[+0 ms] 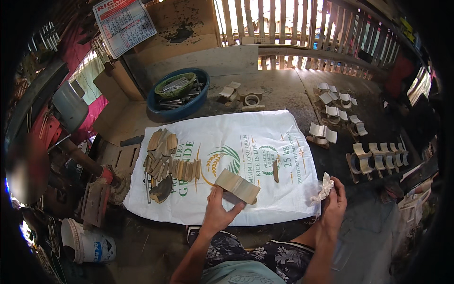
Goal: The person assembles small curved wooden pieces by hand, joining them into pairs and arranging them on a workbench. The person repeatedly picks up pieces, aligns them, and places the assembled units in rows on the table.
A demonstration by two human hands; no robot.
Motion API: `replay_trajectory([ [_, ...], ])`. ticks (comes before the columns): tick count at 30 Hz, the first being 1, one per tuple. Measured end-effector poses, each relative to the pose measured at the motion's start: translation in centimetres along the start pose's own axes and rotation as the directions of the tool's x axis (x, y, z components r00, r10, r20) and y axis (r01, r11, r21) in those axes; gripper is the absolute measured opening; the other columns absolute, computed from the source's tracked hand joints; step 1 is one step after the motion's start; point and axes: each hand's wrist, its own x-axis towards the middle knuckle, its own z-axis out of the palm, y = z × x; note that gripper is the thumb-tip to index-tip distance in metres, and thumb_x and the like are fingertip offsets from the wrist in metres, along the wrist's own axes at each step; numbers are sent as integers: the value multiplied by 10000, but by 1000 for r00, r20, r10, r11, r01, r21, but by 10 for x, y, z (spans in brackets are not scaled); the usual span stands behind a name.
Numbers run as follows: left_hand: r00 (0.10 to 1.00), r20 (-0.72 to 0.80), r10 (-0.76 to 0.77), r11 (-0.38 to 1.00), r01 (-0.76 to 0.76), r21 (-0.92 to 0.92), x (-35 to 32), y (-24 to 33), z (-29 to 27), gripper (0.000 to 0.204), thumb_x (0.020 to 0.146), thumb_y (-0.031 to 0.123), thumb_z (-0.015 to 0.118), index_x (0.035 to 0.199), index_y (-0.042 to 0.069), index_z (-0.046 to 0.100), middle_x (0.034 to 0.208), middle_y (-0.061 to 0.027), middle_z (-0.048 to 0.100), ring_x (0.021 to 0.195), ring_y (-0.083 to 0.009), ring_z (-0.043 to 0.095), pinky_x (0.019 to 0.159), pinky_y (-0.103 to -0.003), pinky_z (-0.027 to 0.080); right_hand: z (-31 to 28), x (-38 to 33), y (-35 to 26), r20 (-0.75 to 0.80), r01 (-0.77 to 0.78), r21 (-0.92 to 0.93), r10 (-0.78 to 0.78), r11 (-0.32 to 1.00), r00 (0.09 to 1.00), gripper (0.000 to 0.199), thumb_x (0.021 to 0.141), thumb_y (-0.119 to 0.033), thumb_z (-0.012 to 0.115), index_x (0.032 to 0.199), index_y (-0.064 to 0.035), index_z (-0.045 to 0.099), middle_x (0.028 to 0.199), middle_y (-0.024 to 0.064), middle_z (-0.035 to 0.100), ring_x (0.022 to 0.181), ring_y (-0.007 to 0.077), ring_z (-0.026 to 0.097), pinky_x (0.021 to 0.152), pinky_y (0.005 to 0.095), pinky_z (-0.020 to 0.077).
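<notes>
My left hand (218, 213) grips a pale bamboo stand (239, 185) by its near edge, fingers and thumb closed round it. Its upper face is wide and split into two shallow curved panels; the underside is mostly hidden. In my right hand (335, 201), at the near right corner of the white sack (222, 142), is a crumpled white cloth (323, 188). Left of the bamboo stand, a pile of cut bamboo pieces (163, 151) lies on the sack, with a dark curved piece (161, 190) at its near end. One narrow bamboo strip (275, 171) lies apart toward the right.
Several similar bamboo stands (323, 132) are grouped at the back right, with a close row (378, 158) nearer. A blue basin (204, 97) holding a green basket (187, 81) and metal tools stands behind the sack. A vise (101, 177) and white bucket (90, 244) are at left.
</notes>
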Motion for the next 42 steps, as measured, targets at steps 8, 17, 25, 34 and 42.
replay_trajectory([
  [8, 971, -232, -64, 992, 87, 87, 2, 15, 33, 912, 692, 182, 959, 1433, -47, 480, 1266, -195, 582, 1169, -330, 580, 1017, -452, 464, 53, -33, 18, 309, -389, 542, 253, 745, 917, 211, 1056, -102, 639, 1245, -15, 604, 960, 121, 705, 723, 145, 629, 671, 271, 522],
  [17, 997, -18, 71, 997, -71, -29, 15, 84, -12, 851, 718, 146, 936, 1438, -22, 516, 1201, -165, 694, 1109, -291, 675, 986, -410, 531, 66, -62, -58, 313, -174, 271, 84, 947, 946, 151, 1015, -9, 669, 1157, 41, 687, 883, 103, 701, 714, 107, 602, 651, 246, 487],
  [25, 977, 101, 188, 969, -167, -184, 15, 114, -12, 940, 692, 77, 909, 1508, -2, 447, 1451, -177, 508, 1235, -293, 626, 985, -397, 590, 78, -75, -86, 374, 309, 17, -293, 951, 880, 240, 874, 67, 790, 1103, 28, 730, 903, 120, 735, 773, 146, 663, 665, 284, 500],
  [34, 966, 108, 234, 951, -205, -230, 14, 126, -10, 955, 711, 84, 925, 1531, 5, 441, 1496, -189, 479, 1295, -300, 606, 968, -390, 609, 90, -69, -92, 381, 542, -65, -482, 838, 789, 290, 812, 52, 839, 1076, -29, 748, 867, 100, 753, 693, 209, 633, 683, 330, 433],
  [42, 956, 74, 285, 943, -266, -199, 14, 128, -9, 948, 716, 95, 934, 1527, 10, 450, 1511, -191, 472, 1317, -309, 596, 976, -400, 612, 93, -69, -91, 374, 591, -75, -527, 803, 763, 294, 797, 48, 852, 1053, -36, 737, 845, 93, 736, 682, 219, 632, 663, 336, 433],
])
